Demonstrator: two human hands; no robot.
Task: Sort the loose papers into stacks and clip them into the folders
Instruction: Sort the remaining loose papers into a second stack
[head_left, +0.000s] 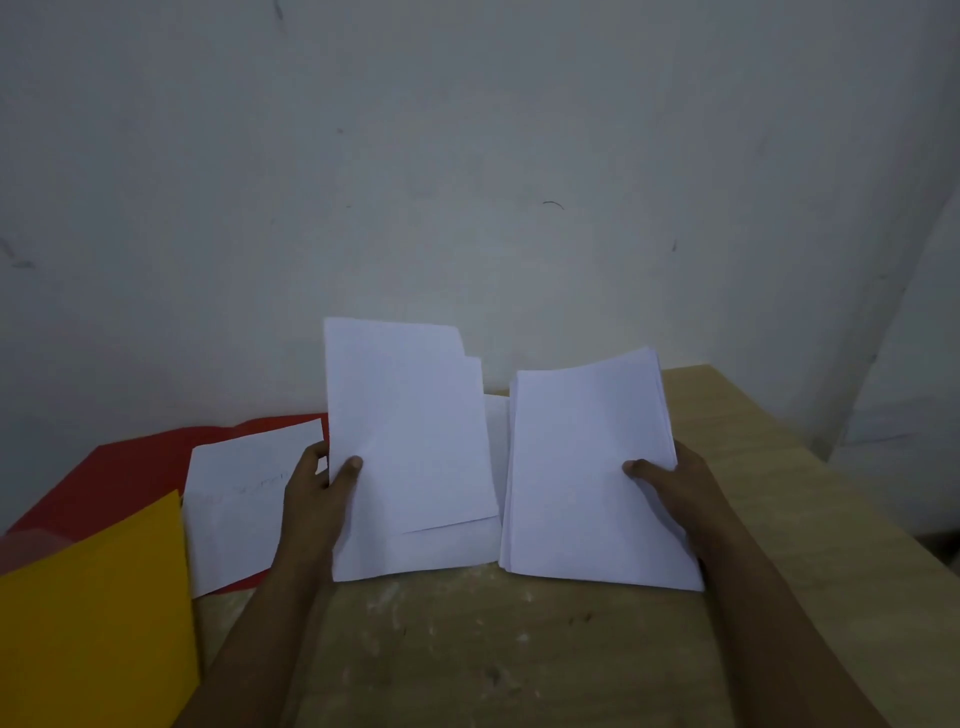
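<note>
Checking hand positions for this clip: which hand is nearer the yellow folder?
Left. The left hand holds papers just right of the yellow folder; the right hand grips a stack farther right.

both bare forearms reach forward from the bottom edge, angling inward. the left hand (317, 491) pinches a few sheets (410, 441), thumb on top, fingers curled behind. the right hand (675, 488) grips a thicker stack (592, 478), thumb pressed on its face, fingers hidden underneath.
</note>
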